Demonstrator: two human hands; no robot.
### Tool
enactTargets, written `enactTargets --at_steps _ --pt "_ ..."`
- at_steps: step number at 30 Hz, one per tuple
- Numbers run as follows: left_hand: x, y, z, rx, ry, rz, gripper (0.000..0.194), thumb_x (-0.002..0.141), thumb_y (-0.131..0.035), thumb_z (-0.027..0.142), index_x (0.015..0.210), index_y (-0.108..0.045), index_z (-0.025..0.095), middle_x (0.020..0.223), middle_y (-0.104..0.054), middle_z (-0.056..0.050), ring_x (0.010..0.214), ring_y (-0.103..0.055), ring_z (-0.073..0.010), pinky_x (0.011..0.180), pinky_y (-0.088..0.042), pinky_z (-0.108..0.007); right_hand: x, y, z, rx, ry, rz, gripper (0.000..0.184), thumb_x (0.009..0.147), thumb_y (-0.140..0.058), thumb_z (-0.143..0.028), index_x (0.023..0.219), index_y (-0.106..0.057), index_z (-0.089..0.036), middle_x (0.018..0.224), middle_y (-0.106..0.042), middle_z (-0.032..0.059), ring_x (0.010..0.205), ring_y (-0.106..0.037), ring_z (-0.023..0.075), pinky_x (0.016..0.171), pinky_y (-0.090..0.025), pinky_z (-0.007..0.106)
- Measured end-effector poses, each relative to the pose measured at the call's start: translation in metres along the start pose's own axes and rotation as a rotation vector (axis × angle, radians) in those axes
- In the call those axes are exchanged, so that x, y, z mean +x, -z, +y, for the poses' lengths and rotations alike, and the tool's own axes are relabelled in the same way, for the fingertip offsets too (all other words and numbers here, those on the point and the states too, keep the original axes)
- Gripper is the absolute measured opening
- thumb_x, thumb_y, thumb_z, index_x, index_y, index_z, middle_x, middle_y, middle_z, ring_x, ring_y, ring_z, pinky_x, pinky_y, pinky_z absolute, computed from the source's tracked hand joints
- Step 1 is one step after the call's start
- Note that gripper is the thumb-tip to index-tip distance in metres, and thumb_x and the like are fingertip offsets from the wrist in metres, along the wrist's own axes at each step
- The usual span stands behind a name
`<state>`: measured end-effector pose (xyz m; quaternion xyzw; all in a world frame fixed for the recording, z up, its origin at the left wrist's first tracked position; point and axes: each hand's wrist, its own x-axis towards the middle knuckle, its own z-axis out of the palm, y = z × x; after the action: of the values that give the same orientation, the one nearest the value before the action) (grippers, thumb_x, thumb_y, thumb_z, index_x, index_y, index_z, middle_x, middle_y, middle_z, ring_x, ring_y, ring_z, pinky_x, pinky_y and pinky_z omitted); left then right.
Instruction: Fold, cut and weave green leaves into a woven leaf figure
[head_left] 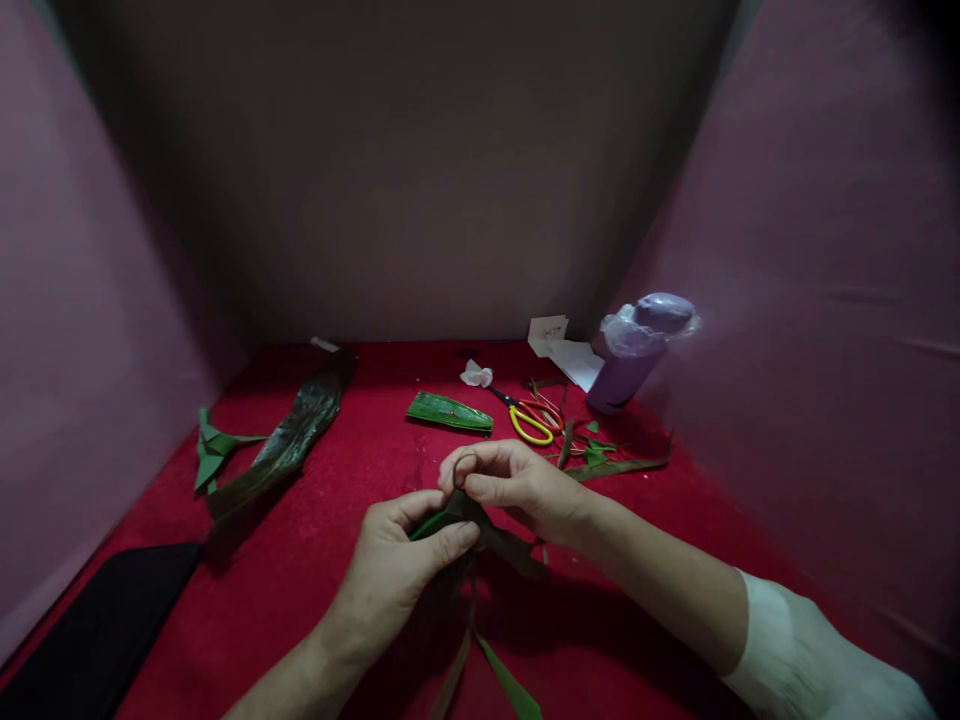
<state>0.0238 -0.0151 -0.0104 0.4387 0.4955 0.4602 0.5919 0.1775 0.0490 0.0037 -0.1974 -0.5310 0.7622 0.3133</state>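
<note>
Between my hands, above the red cloth, is a bundle of folded long leaves (pixel 506 548), dark brownish green with a greener edge. My left hand (pixel 401 560) is closed on its left side, thumb laid across the top. With thumb and fingers pinched together, my right hand (pixel 517 485) grips a thin curled strip (pixel 463 462) that loops up from the bundle. Below my hands two narrow leaf ends (pixel 506 678) hang toward me. The underside of the bundle is hidden by my left hand and shadow.
Beyond my hands lie a cut green leaf piece (pixel 450 411), scissors (pixel 531 420) with red and yellow handles, and crumpled white tissue (pixel 476 374). Leaf scraps (pixel 598 453), white papers (pixel 574 360) and a purple bottle (pixel 628 375) stand right. Left are a folded leaf shape (pixel 215 447), long dark leaves (pixel 292 440), a black flat item (pixel 112 620).
</note>
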Motion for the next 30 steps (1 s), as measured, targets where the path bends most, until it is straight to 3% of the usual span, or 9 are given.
enactTargets --at_steps 5,8,10,12,15,18,24,30 --pt "0.0 -0.002 0.001 -0.05 0.03 -0.002 0.018 0.062 -0.076 0.027 0.071 -0.07 0.013 0.06 -0.06 0.001 0.054 -0.049 -0.0085 0.052 -0.038 -0.019 -0.004 0.002 0.003 0.042 -0.022 -0.017 0.024 0.071 -0.073 -0.034 0.082 -0.066 -0.014 0.087 -0.061 0.0028 0.079 -0.058 0.0121 0.078 -0.045 0.026" --pt "0.003 0.0 -0.001 -0.085 0.034 0.034 0.019 0.063 -0.076 0.028 0.076 -0.071 0.014 0.063 -0.064 -0.001 0.056 -0.052 -0.01 0.053 -0.04 -0.02 0.001 0.018 0.002 -0.196 0.029 -0.018 0.033 0.075 -0.068 -0.039 0.1 -0.065 -0.017 0.102 -0.064 0.0064 0.092 -0.059 0.0153 0.085 -0.044 0.03" --pt "0.005 0.001 -0.001 -0.099 0.04 0.079 0.02 0.063 -0.076 0.029 0.076 -0.071 0.015 0.063 -0.065 -0.001 0.054 -0.052 -0.0094 0.051 -0.04 -0.018 0.013 0.037 -0.001 -0.486 0.061 0.093 0.04 0.088 -0.047 -0.046 0.109 -0.062 -0.016 0.104 -0.065 0.0098 0.093 -0.06 0.0158 0.08 -0.046 0.029" --pt "0.006 0.002 -0.002 -0.118 0.05 0.124 0.02 0.061 -0.077 0.029 0.075 -0.072 0.015 0.061 -0.065 -0.001 0.051 -0.051 -0.0083 0.048 -0.038 -0.017 0.032 0.058 -0.002 -0.877 0.016 0.355 0.043 0.094 -0.032 -0.041 0.107 -0.062 -0.013 0.096 -0.067 0.0093 0.085 -0.062 0.0147 0.071 -0.047 0.026" --pt "0.009 0.002 -0.002 -0.14 0.064 0.153 0.022 0.058 -0.079 0.028 0.073 -0.072 0.015 0.06 -0.065 0.0 0.05 -0.051 -0.0077 0.047 -0.038 -0.016 0.063 0.085 -0.001 -1.075 -0.034 0.468 0.026 0.085 -0.05 -0.031 0.089 -0.067 -0.012 0.085 -0.067 0.0077 0.082 -0.06 0.018 0.072 -0.044 0.028" --pt "0.011 0.003 -0.004 -0.145 0.062 0.143 0.022 0.057 -0.079 0.028 0.073 -0.072 0.014 0.06 -0.066 -0.001 0.052 -0.052 -0.0077 0.049 -0.038 -0.015 0.087 0.096 0.006 -1.226 -0.085 0.521 0.012 0.077 -0.061 -0.024 0.083 -0.068 -0.016 0.089 -0.067 0.0072 0.088 -0.059 0.0212 0.077 -0.04 0.03" --pt "0.014 0.006 -0.007 -0.164 0.06 0.167 0.024 0.057 -0.079 0.027 0.076 -0.072 0.015 0.063 -0.068 -0.001 0.053 -0.055 -0.0095 0.05 -0.041 -0.017 0.107 0.093 0.02 -1.369 -0.159 0.568 0.018 0.068 -0.07 -0.028 0.081 -0.065 -0.017 0.094 -0.063 0.0103 0.095 -0.056 0.0264 0.076 -0.038 0.032" --pt "0.017 0.009 -0.009 -0.17 0.035 0.197 0.023 0.057 -0.079 0.027 0.074 -0.071 0.015 0.062 -0.067 0.0 0.053 -0.056 -0.0097 0.05 -0.041 -0.018 0.103 0.089 0.019 -1.264 -0.109 0.571 0.014 0.066 -0.069 -0.022 0.071 -0.058 -0.018 0.078 -0.06 0.0035 0.081 -0.055 0.0199 0.067 -0.036 0.027"
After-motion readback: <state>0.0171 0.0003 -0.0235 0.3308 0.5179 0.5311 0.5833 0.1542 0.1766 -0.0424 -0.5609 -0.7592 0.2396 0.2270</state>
